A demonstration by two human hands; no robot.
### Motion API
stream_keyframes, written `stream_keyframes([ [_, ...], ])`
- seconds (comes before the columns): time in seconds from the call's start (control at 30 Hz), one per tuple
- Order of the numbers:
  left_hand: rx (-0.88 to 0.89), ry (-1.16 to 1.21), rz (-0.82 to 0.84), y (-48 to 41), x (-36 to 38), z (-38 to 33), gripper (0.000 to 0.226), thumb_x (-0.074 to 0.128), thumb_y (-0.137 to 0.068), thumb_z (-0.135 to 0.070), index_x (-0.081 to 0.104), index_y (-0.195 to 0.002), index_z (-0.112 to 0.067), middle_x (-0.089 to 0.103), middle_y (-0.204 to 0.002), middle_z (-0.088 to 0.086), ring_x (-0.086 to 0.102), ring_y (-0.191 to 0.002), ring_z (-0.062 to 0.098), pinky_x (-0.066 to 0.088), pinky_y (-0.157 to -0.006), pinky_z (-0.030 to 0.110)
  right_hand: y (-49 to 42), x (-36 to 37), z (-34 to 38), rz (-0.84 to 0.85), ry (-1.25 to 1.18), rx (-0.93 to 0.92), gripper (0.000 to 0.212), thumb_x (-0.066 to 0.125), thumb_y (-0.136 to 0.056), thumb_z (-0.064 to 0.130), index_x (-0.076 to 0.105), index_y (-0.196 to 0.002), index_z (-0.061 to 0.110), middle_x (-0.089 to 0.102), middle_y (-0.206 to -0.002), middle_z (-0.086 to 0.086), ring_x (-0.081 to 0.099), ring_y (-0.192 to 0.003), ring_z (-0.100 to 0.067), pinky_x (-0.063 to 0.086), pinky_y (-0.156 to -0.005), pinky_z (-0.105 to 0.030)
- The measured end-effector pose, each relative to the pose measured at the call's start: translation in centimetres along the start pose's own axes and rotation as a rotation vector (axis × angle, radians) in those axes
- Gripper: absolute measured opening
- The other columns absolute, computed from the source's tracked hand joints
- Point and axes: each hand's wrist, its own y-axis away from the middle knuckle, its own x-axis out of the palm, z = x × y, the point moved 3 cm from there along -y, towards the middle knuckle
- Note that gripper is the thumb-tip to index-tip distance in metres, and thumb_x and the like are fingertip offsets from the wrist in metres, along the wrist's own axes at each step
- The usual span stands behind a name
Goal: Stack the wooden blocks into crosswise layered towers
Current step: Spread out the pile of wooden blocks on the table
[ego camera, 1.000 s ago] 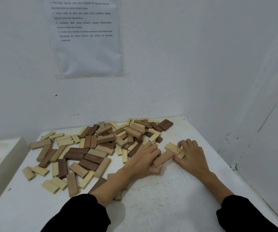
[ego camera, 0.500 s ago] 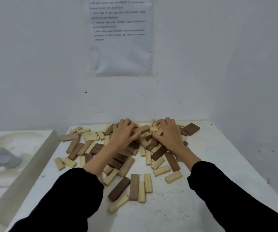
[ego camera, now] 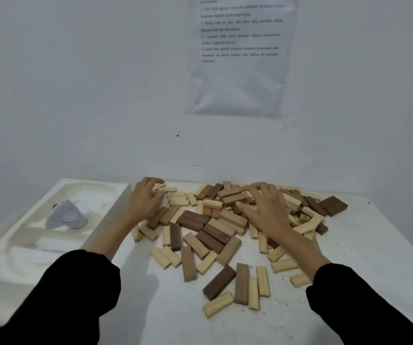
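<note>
Down at the bottom edge, two black sleeves come in, the left sleeve [ego camera: 76, 295] from the lower left and the right sleeve [ego camera: 364, 302] from the lower right, both arms reaching up the frame over the white tabletop [ego camera: 364, 245]. Just between them, low and centre, sits a loose little group. A dark brown block [ego camera: 219, 282] lies on a slant, a pale block [ego camera: 218, 304] lies just below it, and a mid-brown block [ego camera: 241, 283] lies lengthwise beside two pale ones.

Moving up, here is the main heap of wooden blocks [ego camera: 213, 227], pale, mid-brown and dark all jumbled flat across the middle of the tabletop, with nothing stacked into a tower. The right hand [ego camera: 267, 212] is flat on the right half of the heap, with its fingers spread wide and pressing down on the blocks, gripping none. The left hand [ego camera: 145, 202] is at the heap's upper left edge with its fingers curled over. Its fingertips meet a pale block [ego camera: 159, 187] there, though whether it pinches that block or only touches it, I can't tell from here. Out at the right end of the heap lies a broad dark block [ego camera: 333, 205].

Over on the left of the frame, right beside the tabletop, sits a white moulded foam tray [ego camera: 96, 182] with a grey rounded object [ego camera: 65, 216] in its hollow.

Behind it all is the white wall [ego camera: 76, 95], and at upper right a printed sheet [ego camera: 240, 78] is fixed to it, its text too blurred to read.
</note>
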Motion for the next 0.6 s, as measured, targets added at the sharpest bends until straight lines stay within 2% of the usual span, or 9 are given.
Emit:
stream_keyframes([
  [0.1,-0.086,-0.042,0.081,-0.6,1.1,2.1,0.045,0.059,-0.091,-0.027,0.050,-0.133,-0.011,0.042,-0.141,0.016,0.039,-0.129,0.033,0.031,-0.107,0.042,0.6,0.5,2.8,0.120,-0.068,-0.041,0.070,0.023,-0.073,0.067,0.055,-0.121,0.028,0.049,-0.122,0.003,0.038,-0.116,-0.016,0.021,-0.096,-0.032],
  [0.2,-0.195,-0.166,0.238,-1.2,2.4,3.0,0.065,0.049,-0.093,-0.049,0.025,-0.149,-0.025,0.014,-0.157,0.012,0.011,-0.143,0.033,0.014,-0.115,0.047,2.2,1.5,5.2,0.271,-0.135,-0.083,0.068,0.025,-0.070,0.069,0.054,-0.120,0.032,0.045,-0.125,0.006,0.035,-0.120,-0.014,0.022,-0.104,-0.037],
  [0.27,-0.207,-0.183,0.263,-1.6,2.8,3.0,0.073,0.043,-0.090,-0.060,0.016,-0.150,-0.029,0.009,-0.159,0.008,0.004,-0.145,0.033,0.012,-0.115,0.050,3.8,2.3,6.4,0.330,-0.153,-0.136,0.063,0.030,-0.073,0.068,0.053,-0.122,0.034,0.044,-0.128,0.006,0.034,-0.124,-0.014,0.022,-0.106,-0.038],
  [0.37,-0.203,-0.162,0.281,-1.6,2.8,2.7,0.096,0.036,-0.071,-0.082,0.015,-0.150,-0.032,0.018,-0.157,0.006,0.011,-0.143,0.033,0.016,-0.113,0.052,5.8,3.2,7.2,0.417,-0.152,-0.183,0.071,0.030,-0.073,0.079,0.047,-0.129,0.039,0.037,-0.140,0.004,0.026,-0.133,-0.016,0.018,-0.110,-0.039],
  [0.47,-0.182,-0.108,0.288,-1.3,2.7,2.1,0.113,0.029,-0.049,-0.088,0.017,-0.149,-0.036,0.028,-0.152,0.007,0.021,-0.138,0.033,0.023,-0.111,0.049,7.3,3.1,7.8,0.498,-0.175,-0.186,0.080,0.027,-0.067,0.089,0.032,-0.137,0.048,0.016,-0.153,0.005,0.009,-0.141,-0.017,0.010,-0.114,-0.045],
  [0.53,-0.160,-0.089,0.308,-1.1,2.6,1.9,0.116,0.029,-0.044,-0.091,0.021,-0.148,-0.039,0.033,-0.146,0.009,0.028,-0.134,0.032,0.025,-0.110,0.048,8.5,2.5,8.4,0.572,-0.204,-0.211,0.081,0.040,-0.066,0.085,0.020,-0.139,0.055,-0.002,-0.156,0.012,-0.011,-0.142,-0.012,-0.005,-0.116,-0.047],
  [0.6,-0.134,-0.023,0.354,-0.7,2.0,1.7,0.121,0.033,-0.039,-0.097,0.027,-0.145,-0.040,0.039,-0.136,0.008,0.035,-0.129,0.028,0.028,-0.109,0.044,10.1,1.7,8.8,0.662,-0.214,-0.262,0.086,0.050,-0.065,0.081,0.011,-0.138,0.060,-0.017,-0.154,0.018,-0.028,-0.138,-0.007,-0.020,-0.109,-0.044],
])
